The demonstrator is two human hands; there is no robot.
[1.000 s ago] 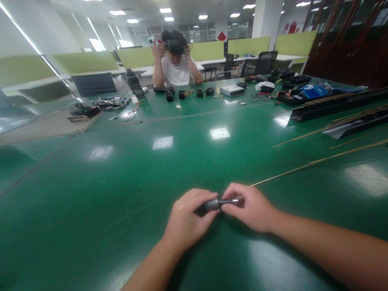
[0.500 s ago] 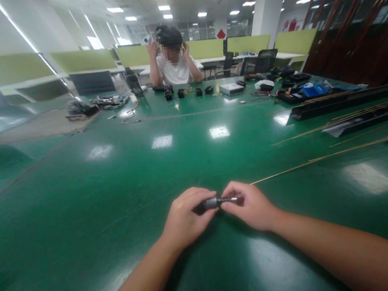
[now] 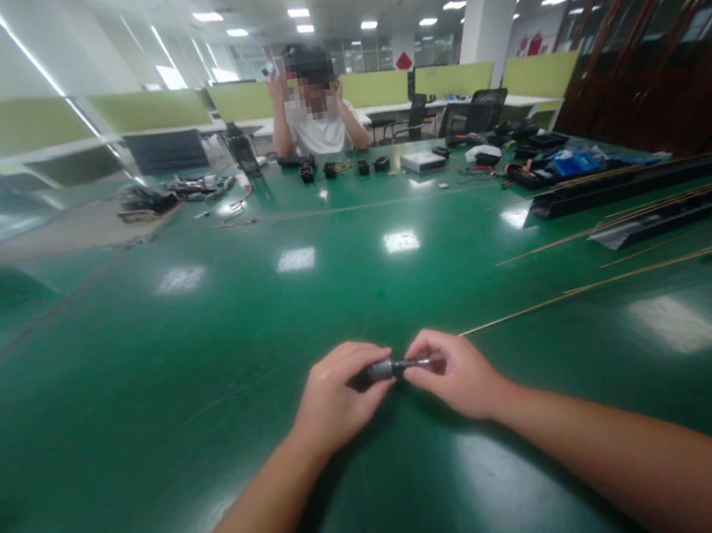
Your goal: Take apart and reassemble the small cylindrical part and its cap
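Observation:
Above the green table (image 3: 219,319), near the lower middle of the view, I hold a slim cylindrical tool (image 3: 381,370) level across both hands. It looks like a screwdriver, with a dark handle, a grey collar and a thin, shiny metal shaft; its exact kind is too small to make out. My left hand (image 3: 334,396) is closed round the handle end, and part of the handle is hidden in the palm. Fingers of my right hand (image 3: 455,376) pinch the shaft side, with the thumb below and the bent forefinger above.
Thin brass-coloured rods (image 3: 532,306) stretch in from the right, just beyond my right hand. Dark channel-shaped trays (image 3: 621,189) lie farther right. Across the table sits a person (image 3: 320,131) with raised hands, behind small black boxes (image 3: 362,167) and a white box (image 3: 424,161).
My left hand has shifted slightly left together with the tool's grey collar. A little more of the dark section shows between my hands. My right hand stays nearly in place.

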